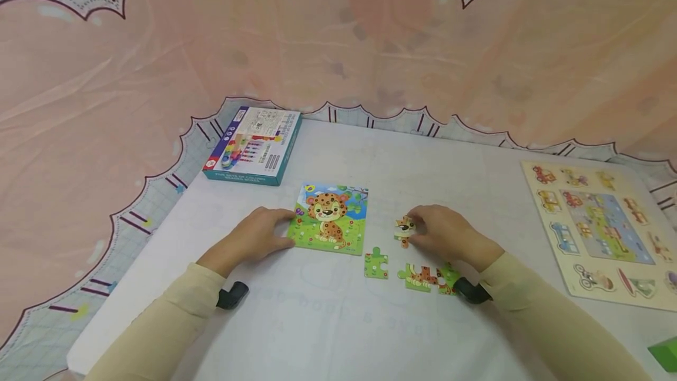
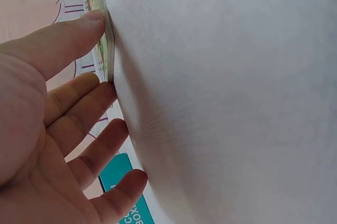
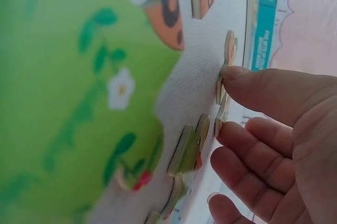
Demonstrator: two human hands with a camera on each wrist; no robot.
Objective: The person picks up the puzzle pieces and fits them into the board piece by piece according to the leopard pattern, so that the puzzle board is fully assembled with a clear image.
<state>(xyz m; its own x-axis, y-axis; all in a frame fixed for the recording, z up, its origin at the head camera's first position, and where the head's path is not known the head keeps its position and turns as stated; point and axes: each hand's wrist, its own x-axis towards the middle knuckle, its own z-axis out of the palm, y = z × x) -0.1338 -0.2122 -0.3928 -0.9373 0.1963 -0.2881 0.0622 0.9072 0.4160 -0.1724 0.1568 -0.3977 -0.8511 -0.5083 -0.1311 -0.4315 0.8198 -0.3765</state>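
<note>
Thin leopard-face piece (image 1: 405,227) pinched at its edge

The leopard-face piece is to the right of the picture board (image 1: 330,219), in the right grip (image 1: 446,231), which is narrow, thumb and fingertips holding it by its side. I cannot tell whether it is one piece or two together, nor whether it is clear of the worktop (image 1: 307,334).

It should handle as light and stiff, like thin wood or dense card, its smooth printed face perhaps a little slippery. A gentle edge pinch suits it; the tab necks look likeliest to chip. In the right wrist view, loose pieces show pale cut sides thick enough to catch with a fingertip.

The left grip (image 1: 259,231) is wide, thumb and finger apart at the left edge of the flat, near-square picture board. Nearer the person lie a green piece (image 1: 376,266) with a round tab and some spotted pieces (image 1: 421,278) with curved sockets
</note>
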